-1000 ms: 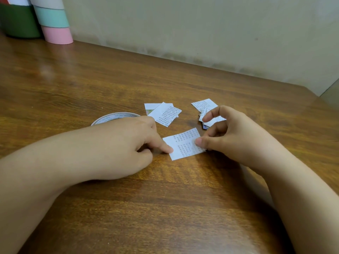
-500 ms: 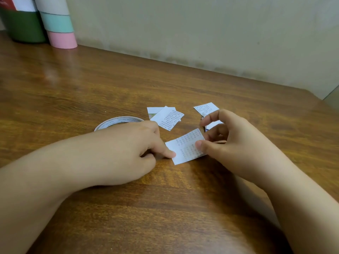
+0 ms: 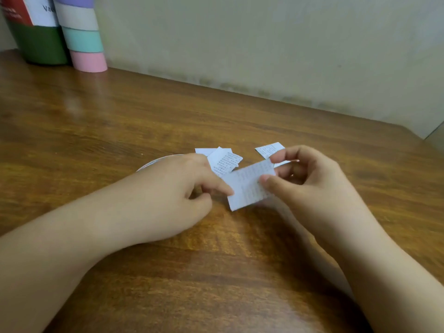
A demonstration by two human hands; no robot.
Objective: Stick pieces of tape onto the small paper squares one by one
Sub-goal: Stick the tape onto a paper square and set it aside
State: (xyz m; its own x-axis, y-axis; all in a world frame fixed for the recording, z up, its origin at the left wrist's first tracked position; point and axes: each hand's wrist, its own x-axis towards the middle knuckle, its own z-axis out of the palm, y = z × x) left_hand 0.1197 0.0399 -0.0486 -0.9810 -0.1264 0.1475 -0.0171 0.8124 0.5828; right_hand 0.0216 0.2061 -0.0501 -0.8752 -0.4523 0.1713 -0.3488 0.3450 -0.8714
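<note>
White printed paper square point(image 3: 248, 186) is pinched by the right hand point(image 3: 310, 183) just above the wooden table point(image 3: 240, 272); its left edge is touched by the left hand point(image 3: 177, 195), fingers loosely curled.

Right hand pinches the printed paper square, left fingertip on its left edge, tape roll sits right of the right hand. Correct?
Not quite. The head view shows the tape roll behind the left hand, not right of the right hand. The rest holds: the right hand pinches the printed paper square, left fingertip at its left edge.
</note>
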